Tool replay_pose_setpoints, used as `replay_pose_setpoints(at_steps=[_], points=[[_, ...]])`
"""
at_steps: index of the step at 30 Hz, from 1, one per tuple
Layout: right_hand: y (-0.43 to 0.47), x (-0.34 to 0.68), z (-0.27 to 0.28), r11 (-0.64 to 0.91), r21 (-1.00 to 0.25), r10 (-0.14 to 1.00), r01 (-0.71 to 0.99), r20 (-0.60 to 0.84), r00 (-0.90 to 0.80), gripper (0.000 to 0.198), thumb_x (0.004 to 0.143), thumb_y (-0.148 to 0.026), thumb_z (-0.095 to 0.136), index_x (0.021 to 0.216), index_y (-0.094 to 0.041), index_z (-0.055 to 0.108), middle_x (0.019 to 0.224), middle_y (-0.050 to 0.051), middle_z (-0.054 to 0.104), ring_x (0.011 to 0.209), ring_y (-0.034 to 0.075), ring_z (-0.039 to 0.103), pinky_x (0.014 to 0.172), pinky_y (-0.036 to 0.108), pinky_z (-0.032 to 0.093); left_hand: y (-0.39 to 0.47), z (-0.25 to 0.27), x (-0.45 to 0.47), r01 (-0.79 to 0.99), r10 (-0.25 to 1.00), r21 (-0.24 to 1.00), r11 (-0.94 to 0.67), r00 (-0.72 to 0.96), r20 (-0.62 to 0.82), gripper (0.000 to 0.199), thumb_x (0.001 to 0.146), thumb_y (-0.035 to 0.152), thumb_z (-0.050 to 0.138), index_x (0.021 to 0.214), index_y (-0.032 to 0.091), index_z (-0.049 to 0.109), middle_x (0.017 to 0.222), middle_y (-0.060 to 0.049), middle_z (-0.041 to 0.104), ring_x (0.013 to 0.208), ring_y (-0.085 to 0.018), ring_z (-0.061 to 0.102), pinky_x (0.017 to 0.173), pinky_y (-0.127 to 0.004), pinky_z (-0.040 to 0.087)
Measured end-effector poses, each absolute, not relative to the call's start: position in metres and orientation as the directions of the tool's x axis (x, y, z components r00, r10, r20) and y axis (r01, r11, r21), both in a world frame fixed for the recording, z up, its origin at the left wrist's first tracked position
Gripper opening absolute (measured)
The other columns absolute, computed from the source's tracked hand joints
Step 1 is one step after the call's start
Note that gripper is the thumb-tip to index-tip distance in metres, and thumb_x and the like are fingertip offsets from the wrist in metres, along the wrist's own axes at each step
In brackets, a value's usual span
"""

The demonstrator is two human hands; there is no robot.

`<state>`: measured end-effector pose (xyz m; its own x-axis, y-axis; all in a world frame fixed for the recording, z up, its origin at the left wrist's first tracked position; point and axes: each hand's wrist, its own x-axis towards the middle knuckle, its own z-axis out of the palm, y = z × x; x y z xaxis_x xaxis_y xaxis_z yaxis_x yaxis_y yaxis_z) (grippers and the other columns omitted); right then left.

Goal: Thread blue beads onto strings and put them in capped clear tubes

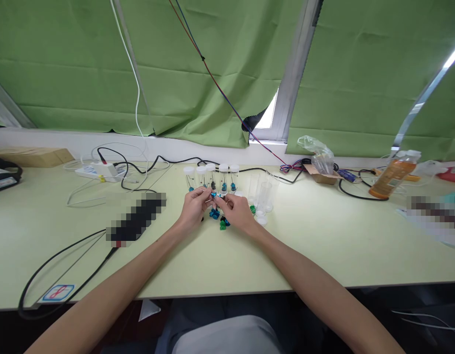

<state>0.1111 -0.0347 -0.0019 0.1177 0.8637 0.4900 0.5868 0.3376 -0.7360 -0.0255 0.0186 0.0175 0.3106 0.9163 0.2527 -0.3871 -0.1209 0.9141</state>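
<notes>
At the middle of the table both hands meet over a small blue piece (pixel 214 195), pinched between their fingertips. My left hand (pixel 194 207) grips it from the left, its fingers closed. From the other side my right hand (pixel 237 210) pinches it too, and its fingers partly cover the piece. Just below the fingers lie more small blue pieces (pixel 214 214) and a green piece (pixel 223 224). Behind the hands stand several clear tubes with white caps (pixel 223 168), with small blue pieces inside. Clear tubes without caps (pixel 264 194) stand to the right, beside white caps (pixel 261 218).
A black cable (pixel 61 236) runs to a blurred dark object (pixel 136 219) on the left. Behind it lies a white power strip (pixel 98 170). An orange drink bottle (pixel 395 174) leans at the right, past a cardboard box (pixel 321 175) with a plastic bag. Green curtains hang behind.
</notes>
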Motion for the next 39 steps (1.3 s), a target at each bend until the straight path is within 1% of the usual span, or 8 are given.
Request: replay_pose_setpoints(at_steps=[5,11,18,22,27,33,36,39], points=[[-0.0341,0.1116,-0.0034,0.373,-0.733,0.853,0.569,0.512,0.1,0.051,0.093,-0.054,0.044,0.055,-0.02,0.04,0.049,-0.005,0.039,0.05,0.01,0.034,0.052,0.025,0.028,0.0174,0.017,-0.0255,-0.387,0.909,0.913,-0.126,0.323,0.263,0.025,0.069,0.03,0.078,0.058,0.013,0.062,0.065,-0.002,0.056,0.052,-0.012,0.055,0.053,-0.028,0.048],[-0.0371,0.1119,-0.0016,0.343,-0.774,0.883,0.532,0.458,0.097,0.061,0.096,-0.056,0.034,0.054,-0.018,0.056,0.049,0.0,0.052,0.052,0.012,0.049,0.058,0.025,0.036,0.0165,0.0177,-0.0249,-0.367,0.906,0.924,-0.11,0.344,0.245,0.025,0.069,0.033,0.077,0.062,0.013,0.063,0.061,-0.003,0.057,0.053,-0.014,0.057,0.051,-0.028,0.047],[-0.0363,0.1126,-0.0022,0.32,-0.799,0.898,0.509,0.428,0.107,0.069,0.097,-0.058,0.031,0.047,-0.019,0.057,0.047,0.002,0.055,0.052,0.013,0.056,0.064,0.026,0.04,0.0167,0.0167,-0.0245,-0.373,0.899,0.922,-0.102,0.363,0.246,0.025,0.069,0.034,0.078,0.065,0.013,0.063,0.061,-0.003,0.058,0.054,-0.016,0.06,0.051,-0.029,0.047],[-0.0345,0.1123,-0.004,0.309,-0.773,0.897,0.555,0.43,0.1,0.067,0.097,-0.058,0.031,0.046,-0.019,0.053,0.048,0.002,0.054,0.052,0.013,0.052,0.061,0.026,0.037,0.018,0.0161,-0.0242,-0.386,0.904,0.915,-0.114,0.342,0.257,0.025,0.068,0.033,0.078,0.061,0.014,0.064,0.063,-0.003,0.057,0.053,-0.015,0.058,0.051,-0.029,0.047],[-0.0341,0.1106,-0.0034,0.315,-0.711,0.867,0.628,0.485,0.115,0.057,0.091,-0.058,0.044,0.049,-0.02,0.043,0.047,-0.002,0.045,0.049,0.01,0.04,0.053,0.026,0.028,0.0183,0.0168,-0.0249,-0.39,0.911,0.911,-0.135,0.312,0.268,0.026,0.068,0.03,0.078,0.055,0.014,0.062,0.066,-0.002,0.055,0.051,-0.011,0.054,0.052,-0.028,0.047],[-0.0338,0.1104,-0.0042,0.357,-0.724,0.852,0.59,0.512,0.112,0.052,0.091,-0.053,0.048,0.052,-0.019,0.04,0.048,-0.004,0.042,0.049,0.009,0.036,0.052,0.025,0.027,0.0177,0.0165,-0.0248,-0.384,0.913,0.915,-0.126,0.317,0.259,0.026,0.067,0.03,0.078,0.055,0.013,0.063,0.068,-0.002,0.055,0.051,-0.011,0.054,0.051,-0.029,0.048],[-0.0339,0.1108,-0.0053,0.354,-0.733,0.861,0.58,0.498,0.104,0.054,0.092,-0.054,0.046,0.052,-0.019,0.04,0.048,-0.004,0.04,0.049,0.009,0.035,0.051,0.025,0.027,0.0181,0.0157,-0.0251,-0.387,0.913,0.915,-0.117,0.319,0.252,0.026,0.066,0.031,0.079,0.056,0.013,0.063,0.067,-0.002,0.056,0.05,-0.011,0.055,0.051,-0.028,0.048],[-0.0351,0.1109,-0.0048,0.345,-0.748,0.877,0.567,0.472,0.089,0.055,0.094,-0.055,0.041,0.053,-0.018,0.048,0.049,-0.003,0.045,0.05,0.009,0.039,0.052,0.025,0.029,0.0176,0.0163,-0.0254,-0.378,0.909,0.92,-0.105,0.338,0.243,0.025,0.067,0.032,0.079,0.061,0.013,0.064,0.062,-0.001,0.056,0.051,-0.012,0.056,0.051,-0.028,0.048]])
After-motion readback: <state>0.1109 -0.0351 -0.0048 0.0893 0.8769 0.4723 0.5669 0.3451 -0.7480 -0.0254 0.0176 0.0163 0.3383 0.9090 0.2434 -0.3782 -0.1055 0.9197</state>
